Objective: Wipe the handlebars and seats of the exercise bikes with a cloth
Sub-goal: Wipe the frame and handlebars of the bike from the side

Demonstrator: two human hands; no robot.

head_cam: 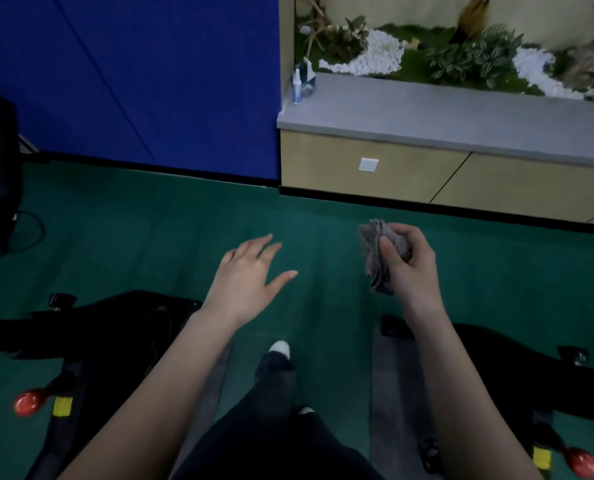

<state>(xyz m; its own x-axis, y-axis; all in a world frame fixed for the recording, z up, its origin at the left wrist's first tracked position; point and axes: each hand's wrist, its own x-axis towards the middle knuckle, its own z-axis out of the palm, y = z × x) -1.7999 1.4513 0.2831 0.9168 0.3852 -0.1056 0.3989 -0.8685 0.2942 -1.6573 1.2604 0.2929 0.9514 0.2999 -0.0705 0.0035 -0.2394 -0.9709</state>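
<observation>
I look down at 2 bare arms stretched over a green floor (122,237), standing between 2 dark exercise bikes. The left bike (91,327) sits low at my left, the right bike (517,368) low at my right; each shows a red knob near the frame's bottom edge. I cannot see any handlebar or seat plainly, so I cannot tell whether either has been wiped. My judgement: no wiping is under way now, and at least 1 bike likely remains.

The grey cloth (380,258) is bunched in my right hand (409,261), whose grip is clamped round it, fingers curled over the top and folds hanging below. The cloth is held in mid-air, well apart from both bikes. My left hand (247,275) hovers with fingers spread and straight, holding nothing, near the cloth but not touching it.
</observation>
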